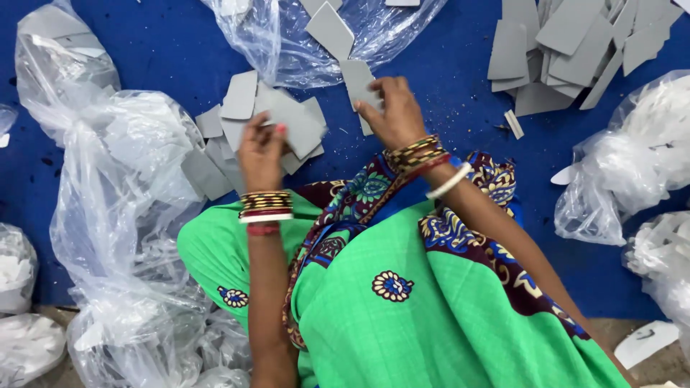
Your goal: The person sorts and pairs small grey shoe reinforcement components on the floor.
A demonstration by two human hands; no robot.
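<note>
- The left hand (261,149) pinches one grey card piece (291,118) above a loose pile of grey pieces (215,154), too overlapped to count.
- The right hand (392,115) grips one narrower grey piece (359,80).
- One clear bag (316,43) lies beyond; a second grey heap (568,50) lies far right on the blue mat (445,65).

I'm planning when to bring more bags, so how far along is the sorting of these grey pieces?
Done, it seems: a grey stack lies at the upper right, and filled bags sit on the blue mat. In hand: the left hand holds one grey piece and the right hand another. Left: a loose pile by the left hand and pieces in the open bag above.
</note>
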